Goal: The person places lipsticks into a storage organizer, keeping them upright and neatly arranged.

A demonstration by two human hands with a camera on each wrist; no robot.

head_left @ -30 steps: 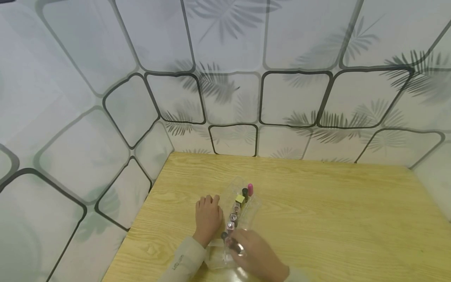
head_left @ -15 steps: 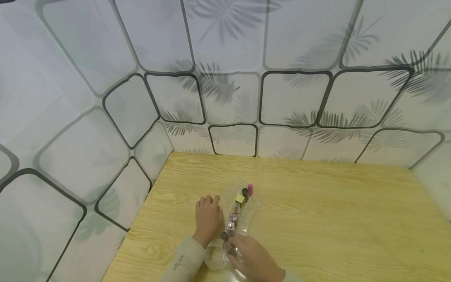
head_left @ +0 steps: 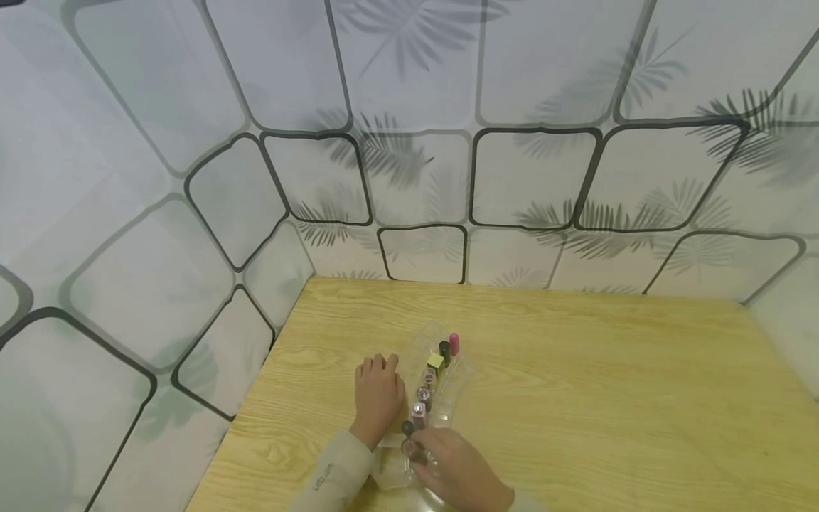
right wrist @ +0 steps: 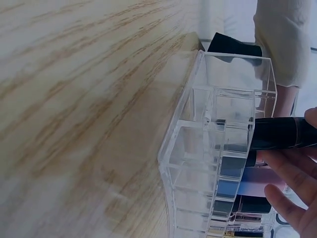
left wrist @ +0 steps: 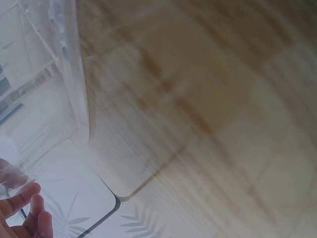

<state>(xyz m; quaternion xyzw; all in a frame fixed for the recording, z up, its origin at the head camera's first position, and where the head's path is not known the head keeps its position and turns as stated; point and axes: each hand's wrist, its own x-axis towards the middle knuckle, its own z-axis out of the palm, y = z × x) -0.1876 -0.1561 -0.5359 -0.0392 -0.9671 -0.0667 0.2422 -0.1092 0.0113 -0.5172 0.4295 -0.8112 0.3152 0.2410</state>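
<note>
A clear plastic organizer (head_left: 390, 471) stands on the table in the head view, with a row of small cosmetics upright in its middle slots. At its near end my right hand (head_left: 459, 466) pinches a dark lipstick tube (right wrist: 277, 133); the lower end of the tube meets a slot in the right wrist view. My left hand (head_left: 377, 398) lies along the organizer's left side, fingers loosely bent, with no object seen in it. In the left wrist view its fingers (left wrist: 34, 213) show near the clear wall; contact there cannot be told.
Farther along the row stand a pink tube (head_left: 454, 344), a black-capped tube (head_left: 445, 352) and a yellow-topped box (head_left: 436, 363). The wood-grain table (head_left: 608, 391) extends to the right. Patterned walls (head_left: 422, 178) rise behind and to the left.
My right hand has shifted slightly left and down, bringing the tilted dark lipstick tube to the near slot, more upright. The left hand has stayed in place.
</note>
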